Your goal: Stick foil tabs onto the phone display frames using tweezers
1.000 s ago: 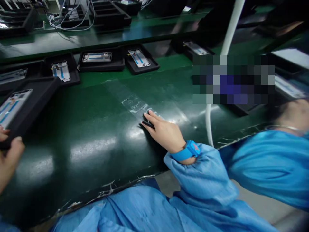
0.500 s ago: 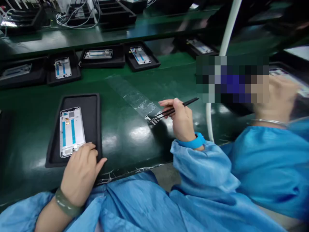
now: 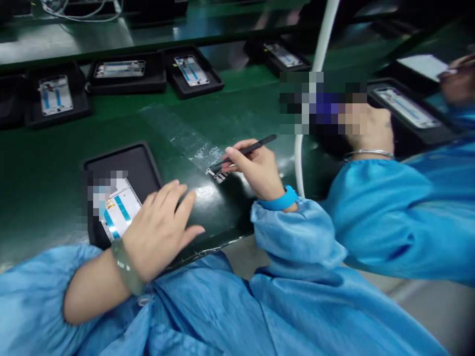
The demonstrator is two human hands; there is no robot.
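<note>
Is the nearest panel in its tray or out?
In: the panel lies inside the tray, within its rim, partly behind the left hand.

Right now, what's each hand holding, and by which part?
The right hand holds black tweezers around their middle; the left hand shows nothing in its grip.

The black tray (image 3: 131, 160), lifted earlier, now lies flat; the left hand (image 3: 158, 227) extends past its right edge; the tweezers (image 3: 260, 144) point at the plastic strip (image 3: 176, 132).

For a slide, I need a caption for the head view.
Right hand holds tweezers at a clear strip; left hand near phone frame.
</note>
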